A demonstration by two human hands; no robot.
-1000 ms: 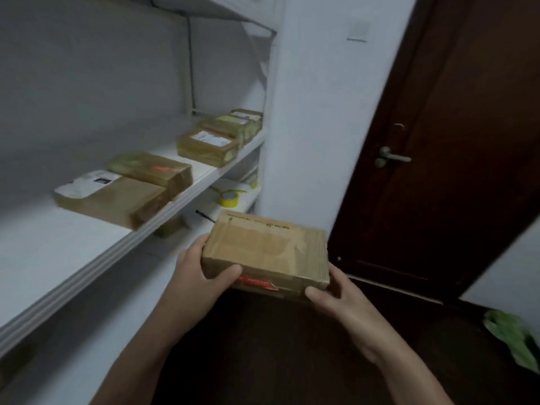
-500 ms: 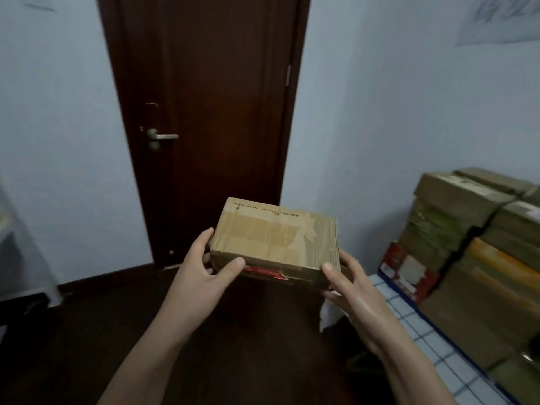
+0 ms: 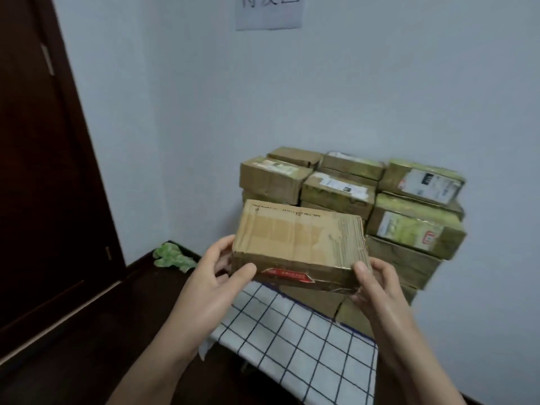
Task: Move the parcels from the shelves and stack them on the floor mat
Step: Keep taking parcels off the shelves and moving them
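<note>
I hold a brown cardboard parcel [image 3: 298, 244] level in front of me, with torn tape on top and a red sticker on its near side. My left hand [image 3: 216, 285] grips its left end and my right hand [image 3: 377, 285] grips its right end. Behind it a stack of several taped parcels [image 3: 409, 217] stands against the wall. The stack rests on a white floor mat [image 3: 292, 340] with a dark grid pattern, whose near part is bare. The parcel in my hands hides the stack's lower left.
A dark wooden door [image 3: 43, 171] fills the left side. A green crumpled bag [image 3: 172, 257] lies in the corner on the dark floor. A paper sign [image 3: 268, 11] hangs on the pale wall above the stack.
My view has swung right from the shelves past the door to the stack on the mat. Both hands have kept the same grip on the parcel throughout.
</note>
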